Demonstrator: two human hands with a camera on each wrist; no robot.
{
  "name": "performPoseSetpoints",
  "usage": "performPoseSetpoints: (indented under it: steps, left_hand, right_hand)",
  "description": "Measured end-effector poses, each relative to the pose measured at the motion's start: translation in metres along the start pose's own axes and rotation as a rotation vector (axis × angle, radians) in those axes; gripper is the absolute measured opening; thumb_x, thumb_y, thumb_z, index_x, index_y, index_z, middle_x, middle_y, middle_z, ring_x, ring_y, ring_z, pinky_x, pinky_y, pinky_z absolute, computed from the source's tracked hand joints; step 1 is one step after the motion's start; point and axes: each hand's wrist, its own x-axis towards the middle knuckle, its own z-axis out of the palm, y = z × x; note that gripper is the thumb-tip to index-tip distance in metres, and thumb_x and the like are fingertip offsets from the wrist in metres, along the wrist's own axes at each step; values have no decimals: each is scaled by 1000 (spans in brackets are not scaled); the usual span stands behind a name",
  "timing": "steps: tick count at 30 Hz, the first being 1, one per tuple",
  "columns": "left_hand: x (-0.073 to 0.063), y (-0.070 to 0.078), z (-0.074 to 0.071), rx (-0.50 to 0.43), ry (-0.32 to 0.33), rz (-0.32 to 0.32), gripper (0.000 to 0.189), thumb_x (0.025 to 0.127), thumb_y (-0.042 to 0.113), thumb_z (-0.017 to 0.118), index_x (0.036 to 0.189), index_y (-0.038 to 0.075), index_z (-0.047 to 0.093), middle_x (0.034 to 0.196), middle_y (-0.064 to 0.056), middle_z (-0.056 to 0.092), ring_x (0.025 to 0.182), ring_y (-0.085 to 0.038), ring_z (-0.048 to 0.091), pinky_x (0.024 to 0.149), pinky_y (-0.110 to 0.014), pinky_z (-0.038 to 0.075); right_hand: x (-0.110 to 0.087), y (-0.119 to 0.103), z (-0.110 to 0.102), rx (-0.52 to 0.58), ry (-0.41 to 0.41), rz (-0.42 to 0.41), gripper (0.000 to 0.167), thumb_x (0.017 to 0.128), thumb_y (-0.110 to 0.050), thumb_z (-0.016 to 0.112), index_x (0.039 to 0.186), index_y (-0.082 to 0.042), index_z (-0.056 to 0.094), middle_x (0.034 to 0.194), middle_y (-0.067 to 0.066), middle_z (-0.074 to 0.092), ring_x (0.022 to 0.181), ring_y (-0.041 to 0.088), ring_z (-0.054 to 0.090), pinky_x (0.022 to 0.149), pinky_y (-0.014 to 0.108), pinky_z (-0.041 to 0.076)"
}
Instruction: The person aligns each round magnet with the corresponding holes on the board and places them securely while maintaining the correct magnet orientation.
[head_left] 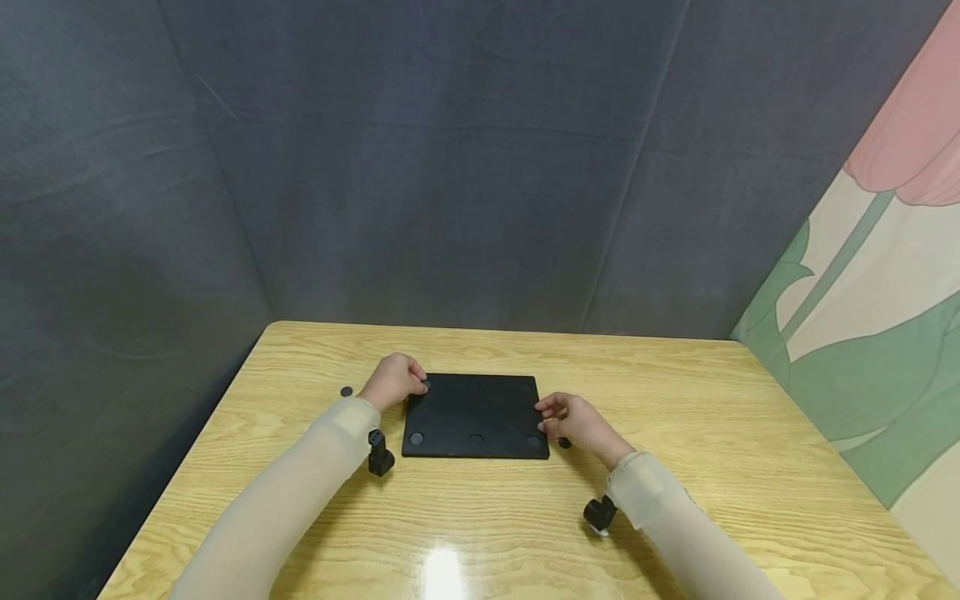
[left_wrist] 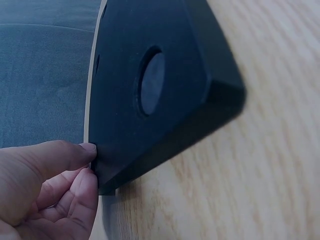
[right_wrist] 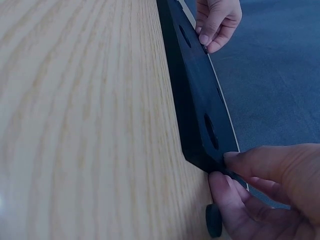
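Left disc [head_left: 347,391]: lies on the table [head_left: 480,508], left of centre in the frame.
Left hand [head_left: 392,382]: your thumb and finger almost meet at the board's upper left corner; you cannot tell what they pinch.
Board [head_left: 472,410]: flat, just below the frame's centre.
Right hand [head_left: 581,427]: your bent thumb and finger, slightly apart, hold the board's right edge.
Right disc [head_left: 565,443]: on the table, just below your right hand.

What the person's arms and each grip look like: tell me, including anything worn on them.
The left sleeve and right sleeve are plain pale beige, reaching the wrists. A left black device and right black device sit at the wrists. The left grip and right grip are ungloved.
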Motion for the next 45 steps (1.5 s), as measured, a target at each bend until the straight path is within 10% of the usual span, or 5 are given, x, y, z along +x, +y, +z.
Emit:
performPoseSetpoints:
  steps: [45]
  left_hand:
    - [3,-2,1,3,16,-8,11,81,6,75,90,3,69,81,-6,63,69,-17,55,60,-26,44]
  right_hand:
    - [1,2,1,20,4,-6,31,88,11,56,118,6,57,101,15,55,85,15,64,74,31,55]
